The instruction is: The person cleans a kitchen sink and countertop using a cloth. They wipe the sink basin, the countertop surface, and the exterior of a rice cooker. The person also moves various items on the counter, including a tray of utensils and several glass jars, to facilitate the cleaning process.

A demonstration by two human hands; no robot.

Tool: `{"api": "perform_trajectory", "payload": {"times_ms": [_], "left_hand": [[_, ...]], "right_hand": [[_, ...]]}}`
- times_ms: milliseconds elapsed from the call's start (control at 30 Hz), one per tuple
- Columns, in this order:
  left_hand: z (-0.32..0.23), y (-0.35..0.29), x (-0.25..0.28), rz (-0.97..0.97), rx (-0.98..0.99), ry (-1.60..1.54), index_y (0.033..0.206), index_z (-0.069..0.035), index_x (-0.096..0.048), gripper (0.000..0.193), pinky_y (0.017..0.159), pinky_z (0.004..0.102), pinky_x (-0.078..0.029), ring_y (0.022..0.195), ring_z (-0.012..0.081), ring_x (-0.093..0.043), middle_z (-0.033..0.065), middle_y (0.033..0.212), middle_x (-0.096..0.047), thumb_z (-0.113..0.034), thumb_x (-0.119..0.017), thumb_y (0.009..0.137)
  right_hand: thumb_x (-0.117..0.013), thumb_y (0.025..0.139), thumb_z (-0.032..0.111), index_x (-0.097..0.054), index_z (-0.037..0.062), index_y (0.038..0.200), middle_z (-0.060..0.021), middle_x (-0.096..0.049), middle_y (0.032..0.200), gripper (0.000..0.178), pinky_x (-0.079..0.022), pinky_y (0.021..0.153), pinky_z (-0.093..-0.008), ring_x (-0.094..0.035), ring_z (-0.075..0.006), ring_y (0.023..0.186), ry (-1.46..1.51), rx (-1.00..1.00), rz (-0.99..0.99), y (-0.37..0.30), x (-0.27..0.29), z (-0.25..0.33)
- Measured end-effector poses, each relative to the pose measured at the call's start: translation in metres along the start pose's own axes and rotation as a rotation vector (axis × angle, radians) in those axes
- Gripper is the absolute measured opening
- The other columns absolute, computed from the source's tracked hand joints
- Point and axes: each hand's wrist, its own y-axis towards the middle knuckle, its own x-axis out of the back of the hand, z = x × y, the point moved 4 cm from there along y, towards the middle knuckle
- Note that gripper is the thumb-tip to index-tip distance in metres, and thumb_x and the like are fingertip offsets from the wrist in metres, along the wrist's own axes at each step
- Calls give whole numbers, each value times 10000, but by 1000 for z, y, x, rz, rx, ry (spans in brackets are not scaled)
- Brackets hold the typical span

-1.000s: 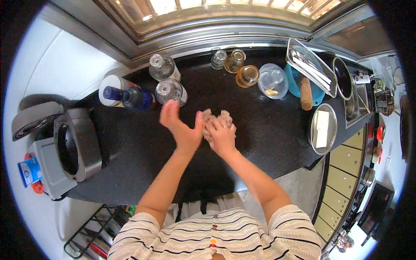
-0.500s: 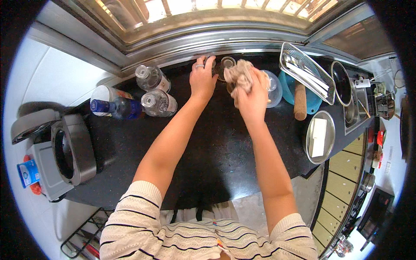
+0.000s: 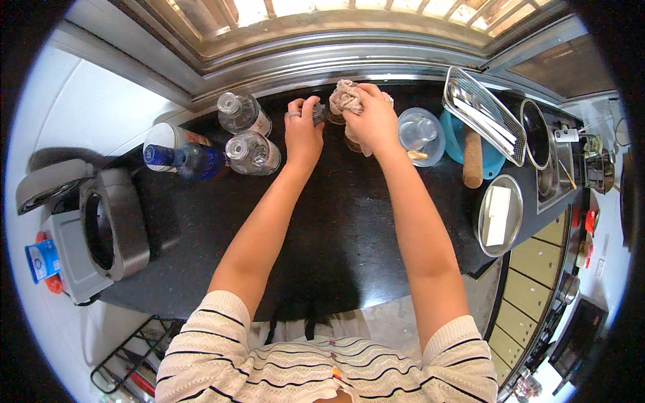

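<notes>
At the far side of the black counter (image 3: 322,228), my left hand (image 3: 304,138) curls its fingers round a small glass jar (image 3: 318,113), mostly hidden by the fingers. My right hand (image 3: 375,124) grips a crumpled beige cloth (image 3: 346,97), which lies over another small glass jar (image 3: 334,117) beside the first; only part of that jar shows. Two clear bottles (image 3: 252,153) stand left of my left hand. Just right of my right hand sits a clear plastic bowl (image 3: 422,134) with a small yellowish piece in it.
Farther right are a blue basin (image 3: 494,160) with a wire basket (image 3: 485,114) and wooden rolling pin (image 3: 472,161), then a metal plate (image 3: 512,228) bearing white blocks. At left stand a blue bottle (image 3: 191,161), a white tub (image 3: 161,138) and a grey appliance (image 3: 124,228). A window borders the back.
My right hand has moved left and away from me with the cloth, which now covers more of the jar. My left hand has shifted slightly left.
</notes>
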Motion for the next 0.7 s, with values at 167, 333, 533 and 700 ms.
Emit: {"api": "perform_trajectory", "payload": {"times_ms": [167, 333, 533, 700], "left_hand": [[1, -15, 7, -19, 15, -13, 1279, -131, -485, 637, 897, 463, -465, 1097, 412, -499, 181, 1226, -483, 70, -722, 723], [1, -19, 7, -69, 18, 21, 1345, -119, -427, 708, 922, 461, -458, 1116, 412, -489, 179, 1247, -475, 72, -712, 725], [15, -21, 9, -87, 106, -3, 1396, -130, -395, 793, 916, 462, -466, 1132, 406, -497, 171, 1265, -474, -17, -789, 717], [8, -16, 0, -100, 211, -7, 1405, -130, -386, 888, 864, 454, -486, 1078, 379, -548, 147, 1194, -537, -135, -873, 661]], "right_hand": [[-756, 742, 315, -706, 171, 1088, 16, -619, 1211, 378, -493, 817, -501, -617, -283, 1067, -10, 99, -97, 1, -15, 22], [-728, 730, 220, -702, 141, 1054, 10, -637, 1187, 334, -464, 868, -466, -585, -286, 1112, 184, 233, -207, 11, -20, 24], [-699, 704, 81, -677, 25, 1046, -142, -639, 1154, 348, -424, 990, -406, -572, -341, 1122, 425, 171, -483, -2, 33, 24], [-740, 735, 152, -636, 122, 1183, -67, -503, 1365, 461, -363, 990, -591, -499, -353, 1219, 38, -2, -274, -43, 12, 9]]}}
